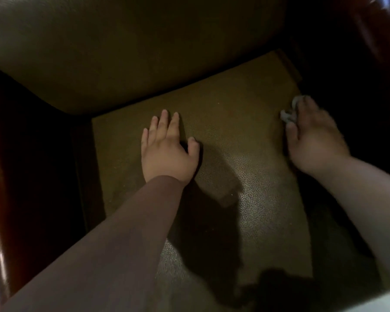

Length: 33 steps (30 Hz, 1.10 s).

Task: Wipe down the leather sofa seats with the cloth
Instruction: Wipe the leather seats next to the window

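Left hand [167, 152] lies flat, fingers straight, on the olive-brown leather seat [245, 199], its arm in a brown sleeve [113, 239]. Right hand [313, 138], blurred, grips a bunched grey cloth [288, 114] at the seat's right edge. The padded backrest [126, 52] stands behind; a glossy reddish wooden armrest [0, 233] runs along the left.

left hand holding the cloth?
No, the left hand lies flat and bare on the seat cushion, while the right hand grips the grey cloth at the cushion's right edge.
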{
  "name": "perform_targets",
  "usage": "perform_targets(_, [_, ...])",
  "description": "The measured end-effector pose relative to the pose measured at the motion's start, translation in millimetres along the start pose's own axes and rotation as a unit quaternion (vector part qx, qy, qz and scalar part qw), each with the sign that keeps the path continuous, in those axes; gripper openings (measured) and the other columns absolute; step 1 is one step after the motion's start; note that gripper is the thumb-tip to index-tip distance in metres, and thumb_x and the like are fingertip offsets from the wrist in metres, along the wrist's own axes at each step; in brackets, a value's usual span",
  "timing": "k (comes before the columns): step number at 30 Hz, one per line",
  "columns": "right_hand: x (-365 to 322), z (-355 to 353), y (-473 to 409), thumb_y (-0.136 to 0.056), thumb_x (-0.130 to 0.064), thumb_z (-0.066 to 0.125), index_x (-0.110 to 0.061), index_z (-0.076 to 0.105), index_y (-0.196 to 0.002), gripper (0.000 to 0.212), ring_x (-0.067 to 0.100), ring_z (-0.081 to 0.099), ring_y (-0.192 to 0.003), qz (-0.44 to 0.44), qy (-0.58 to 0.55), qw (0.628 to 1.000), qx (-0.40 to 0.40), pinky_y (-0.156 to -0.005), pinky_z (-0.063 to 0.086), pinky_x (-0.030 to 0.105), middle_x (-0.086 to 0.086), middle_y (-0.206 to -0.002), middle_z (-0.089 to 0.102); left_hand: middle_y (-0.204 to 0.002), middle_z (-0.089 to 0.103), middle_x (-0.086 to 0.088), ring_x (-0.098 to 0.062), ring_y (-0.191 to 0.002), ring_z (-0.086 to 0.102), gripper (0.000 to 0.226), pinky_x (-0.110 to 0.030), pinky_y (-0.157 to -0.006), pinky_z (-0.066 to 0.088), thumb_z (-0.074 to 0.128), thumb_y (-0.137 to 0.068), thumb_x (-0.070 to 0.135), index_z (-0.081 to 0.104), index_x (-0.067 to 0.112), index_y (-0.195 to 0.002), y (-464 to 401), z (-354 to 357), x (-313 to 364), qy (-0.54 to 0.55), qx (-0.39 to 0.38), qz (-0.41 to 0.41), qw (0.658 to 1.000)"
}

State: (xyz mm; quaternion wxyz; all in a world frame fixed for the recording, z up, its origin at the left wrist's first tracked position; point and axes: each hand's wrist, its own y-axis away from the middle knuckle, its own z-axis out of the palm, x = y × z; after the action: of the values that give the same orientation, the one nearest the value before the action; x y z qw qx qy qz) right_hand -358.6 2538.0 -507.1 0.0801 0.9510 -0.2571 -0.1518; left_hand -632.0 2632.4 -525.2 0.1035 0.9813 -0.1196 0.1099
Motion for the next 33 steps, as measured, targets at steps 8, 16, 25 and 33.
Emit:
perform_targets(8, [4.1, 13.0, 105.2, -0.106, -0.040, 0.034, -0.020, 0.028, -0.163, 0.061, 0.021, 0.011, -0.160, -0.334, 0.073, 0.937, -0.075, -0.130, 0.016, 0.041, 0.002, -0.172, 0.019, -0.177, 0.007, -0.006, -0.026, -0.163, 0.000, 0.080, -0.048, -0.132, 0.001, 0.034, -0.094, 0.057, 0.020, 0.028, -0.168, 96.0, 10.2, 51.8, 0.010, -0.031, 0.038, 0.999])
perform_targets(16, [-15.2, 32.9, 131.6, -0.104, -0.026, 0.043, -0.010, 0.032, -0.162, 0.061, 0.032, 0.021, -0.158, -0.072, -0.011, 0.996, 0.046, -0.126, 0.026, 0.053, 0.014, -0.169, 0.027, -0.174, 0.024, -0.005, -0.029, -0.161, 0.017, 0.072, -0.051, -0.131, 0.010, 0.042, -0.092, 0.052, 0.038, 0.031, -0.162, 103.9, 30.3, 49.2, 0.002, 0.022, 0.056, 0.998])
perform_targets(25, [71.9, 13.3, 133.4, -0.109, -0.047, 0.033, -0.027, 0.018, -0.165, 0.062, 0.026, 0.021, -0.157, 0.080, -0.052, 0.995, 0.032, -0.124, 0.013, 0.034, 0.000, -0.173, 0.019, -0.175, 0.020, -0.006, -0.032, -0.161, 0.014, 0.075, -0.052, -0.131, 0.009, 0.037, -0.095, 0.055, 0.030, 0.030, -0.165, 105.1, 22.4, 48.9, -0.017, 0.017, 0.077, 0.997])
perform_targets(33, [16.3, 46.1, 271.8, -0.104, -0.039, 0.047, -0.024, 0.035, -0.162, 0.061, 0.019, 0.013, -0.160, -0.256, -0.030, 0.965, -0.046, -0.129, 0.019, 0.045, -0.002, -0.171, 0.024, -0.177, 0.006, -0.006, -0.030, -0.163, 0.000, 0.076, -0.050, -0.132, 0.001, 0.041, -0.101, 0.052, 0.017, 0.028, -0.168, 137.0, 12.5, 48.2, -0.031, -0.041, 0.117, 0.992])
